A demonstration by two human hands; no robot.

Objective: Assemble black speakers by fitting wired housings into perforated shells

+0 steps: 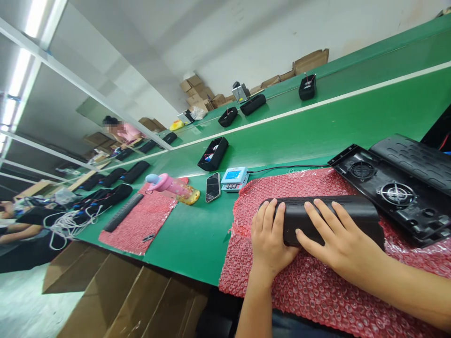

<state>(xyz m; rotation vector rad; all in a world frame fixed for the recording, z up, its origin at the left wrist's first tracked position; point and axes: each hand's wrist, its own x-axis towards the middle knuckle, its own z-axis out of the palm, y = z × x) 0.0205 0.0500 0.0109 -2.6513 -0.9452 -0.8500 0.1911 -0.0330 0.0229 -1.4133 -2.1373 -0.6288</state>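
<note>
A long black speaker housing [326, 213] with a rounded top lies on red bubble wrap in front of me. My left hand [268, 234] clasps its left end, fingers over the top and the thumb side low at the front. Beside it, my right hand [333, 234] grips the middle, with spread fingers over the top and the thumb against the front face. The palms hide part of the front. Just right of the housing lies an open black speaker shell [373, 185] with round grilles, and behind that a ribbed black cover [412, 159].
Red bubble wrap [243, 263] covers the green bench [179, 244]. Left of it are a light-blue device [234, 176] with a cable, a phone [213, 188] and a pink bottle [172, 185]. More black housings [213, 154] stand along the line. Co-workers sit at the far left.
</note>
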